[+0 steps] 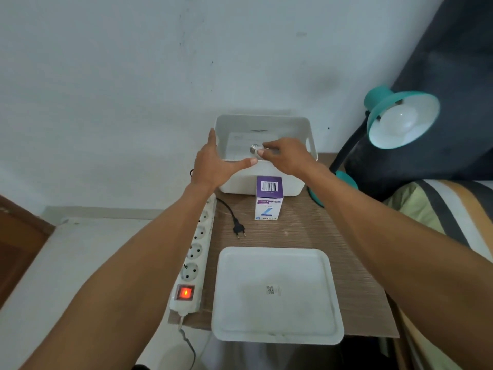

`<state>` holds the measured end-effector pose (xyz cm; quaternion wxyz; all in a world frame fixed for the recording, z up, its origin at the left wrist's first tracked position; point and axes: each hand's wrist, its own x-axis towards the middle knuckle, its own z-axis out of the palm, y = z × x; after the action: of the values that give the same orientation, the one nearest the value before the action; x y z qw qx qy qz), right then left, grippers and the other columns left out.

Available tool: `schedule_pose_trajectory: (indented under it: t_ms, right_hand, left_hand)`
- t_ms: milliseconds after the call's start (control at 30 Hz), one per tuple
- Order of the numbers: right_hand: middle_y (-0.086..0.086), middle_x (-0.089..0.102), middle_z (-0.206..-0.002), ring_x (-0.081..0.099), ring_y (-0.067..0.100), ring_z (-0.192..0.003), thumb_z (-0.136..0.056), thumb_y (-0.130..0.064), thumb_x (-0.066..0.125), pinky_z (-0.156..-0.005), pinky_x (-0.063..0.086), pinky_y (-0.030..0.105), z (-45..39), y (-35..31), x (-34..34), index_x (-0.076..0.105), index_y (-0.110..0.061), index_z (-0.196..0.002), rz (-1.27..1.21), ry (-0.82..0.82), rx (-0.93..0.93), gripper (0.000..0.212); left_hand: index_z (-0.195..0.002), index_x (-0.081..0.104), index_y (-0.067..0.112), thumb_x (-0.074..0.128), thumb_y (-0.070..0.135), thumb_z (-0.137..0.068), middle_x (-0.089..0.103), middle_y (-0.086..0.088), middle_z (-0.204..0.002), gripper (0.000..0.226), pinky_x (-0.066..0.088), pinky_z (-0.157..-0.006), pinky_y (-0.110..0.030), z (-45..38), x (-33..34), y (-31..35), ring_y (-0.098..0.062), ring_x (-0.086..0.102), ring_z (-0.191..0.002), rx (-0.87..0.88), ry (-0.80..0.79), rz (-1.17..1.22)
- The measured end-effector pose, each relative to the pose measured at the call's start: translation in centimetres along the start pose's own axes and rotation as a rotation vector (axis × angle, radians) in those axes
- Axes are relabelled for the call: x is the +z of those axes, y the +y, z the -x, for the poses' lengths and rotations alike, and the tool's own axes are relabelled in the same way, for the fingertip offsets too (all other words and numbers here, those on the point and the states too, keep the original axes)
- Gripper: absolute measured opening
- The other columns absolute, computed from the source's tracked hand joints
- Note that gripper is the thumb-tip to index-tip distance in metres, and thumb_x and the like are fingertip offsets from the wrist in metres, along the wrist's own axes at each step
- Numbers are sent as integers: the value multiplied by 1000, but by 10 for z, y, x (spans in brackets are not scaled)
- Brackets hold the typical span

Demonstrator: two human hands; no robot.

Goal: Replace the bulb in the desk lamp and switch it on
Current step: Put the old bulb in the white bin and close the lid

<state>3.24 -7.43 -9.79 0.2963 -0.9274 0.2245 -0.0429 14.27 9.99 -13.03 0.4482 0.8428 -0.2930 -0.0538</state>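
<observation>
His right hand (286, 156) gripped a bulb (256, 149) by its glass over the white bin (309, 145) at the tabletop's far edge; his left hand (213, 164) was spread open on the bin's left rim

Home bedroom, striped bedding (437, 206) right of small wooden counter (293, 233), teal desk lamp (400, 116) beside it, plain white wall (133, 76) behind.

Bulb (256, 149) over bin; teal lamp (400, 118) unplugged.

bulb box (269, 198): "7", "ecolink", barcode.
</observation>
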Motion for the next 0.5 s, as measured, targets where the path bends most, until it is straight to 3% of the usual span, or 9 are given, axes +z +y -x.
schedule_pose_trajectory:
  t_ms: [67,133,200,367,433,500]
  right_hand:
    - [11,59,-139,55,25,-128,-96,-52,55,-103,42,34,4,-3,-1,55,-12,-141,-23,14,6,61]
    - [10,61,-136,56,24,-125,-94,-53,57,-103,43,35,12,-7,-1,54,-14,-141,-62,70,5,61]
    - [7,61,-137,55,23,-127,-95,-50,57,-105,42,36,23,-8,0,55,-16,-140,-61,174,-25,56]
    - [4,63,-132,53,22,-125,-97,-41,58,-105,39,35,62,-1,4,60,-16,-133,18,441,-164,44]
    - [5,64,-130,54,23,-123,-97,-39,59,-102,40,34,83,4,7,62,-15,-131,21,482,-168,41]
    - [5,64,-128,54,22,-122,-96,-41,59,-100,41,33,107,12,15,62,-16,-129,20,498,-132,41]
  left_hand:
    - [-143,35,29,81,84,-48,61,5,-125,120,59,-93,-43,0,-4,4,-21,62,-114,-45,-39,-28]
    - [-152,26,27,75,94,-40,52,-2,-143,139,54,-101,-51,0,-8,7,-27,54,-130,-108,-63,-69]
    - [-158,17,26,73,95,-44,38,-6,-157,145,47,-109,-56,4,-10,8,-29,43,-143,-145,-55,-83]
    - [-161,15,20,73,82,-66,30,-7,-163,127,40,-116,-47,52,-12,9,-27,35,-148,-127,36,-35]
    - [-159,22,23,76,71,-74,36,-4,-158,112,41,-109,-36,83,-7,7,-20,40,-141,-94,52,-10]
    - [-154,29,30,77,69,-75,43,2,-152,100,46,-107,-37,118,-1,1,-9,43,-131,-54,63,31]
